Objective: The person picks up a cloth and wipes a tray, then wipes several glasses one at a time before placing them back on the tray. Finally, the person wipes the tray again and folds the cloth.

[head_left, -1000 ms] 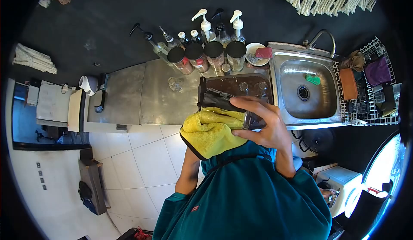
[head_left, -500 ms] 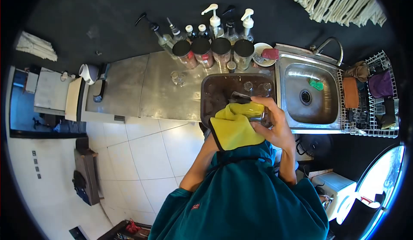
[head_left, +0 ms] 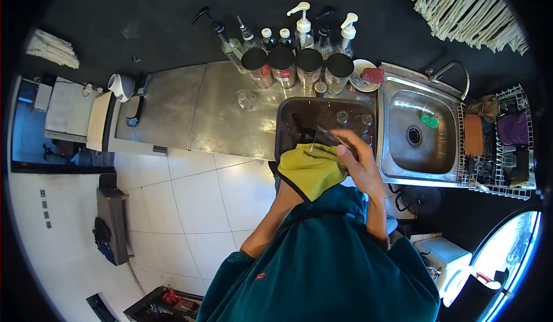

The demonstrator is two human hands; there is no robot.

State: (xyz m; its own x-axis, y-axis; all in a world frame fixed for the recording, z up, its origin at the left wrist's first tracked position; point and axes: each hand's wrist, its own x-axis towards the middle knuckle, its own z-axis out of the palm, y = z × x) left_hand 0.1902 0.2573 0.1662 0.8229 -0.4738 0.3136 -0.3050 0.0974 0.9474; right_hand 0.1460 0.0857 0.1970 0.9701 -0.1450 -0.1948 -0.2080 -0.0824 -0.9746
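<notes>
Over the dark brown tray point(head_left: 286, 110), my right hand point(head_left: 364, 169) grips a clear drinking glass point(head_left: 326, 137), its fingers and thumb around one end. The glass is tilted, with its rim toward the upper left. A yellow-green cloth point(head_left: 315, 172) with a dark edge drapes over my left hand point(head_left: 291, 196), hiding its fingers. Through the cloth, that hand presses against the lower side of the glass. Small upturned glasses point(head_left: 367, 119) stand in the tray's right half, beyond my right hand.
To the right is a steel sink point(head_left: 397, 163) holding a green scrubber point(head_left: 428, 120), then a white wire rack point(head_left: 495, 186). Black-lidded jars point(head_left: 309, 61) and pump bottles point(head_left: 303, 25) line the back. Left of the tray, a small glass item point(head_left: 246, 99) sits on the steel counter point(head_left: 224, 126).
The glass has turned in my hands, and less of it shows beside the cloth. The cloth is bunched higher around it. The whole view has shifted slightly.
</notes>
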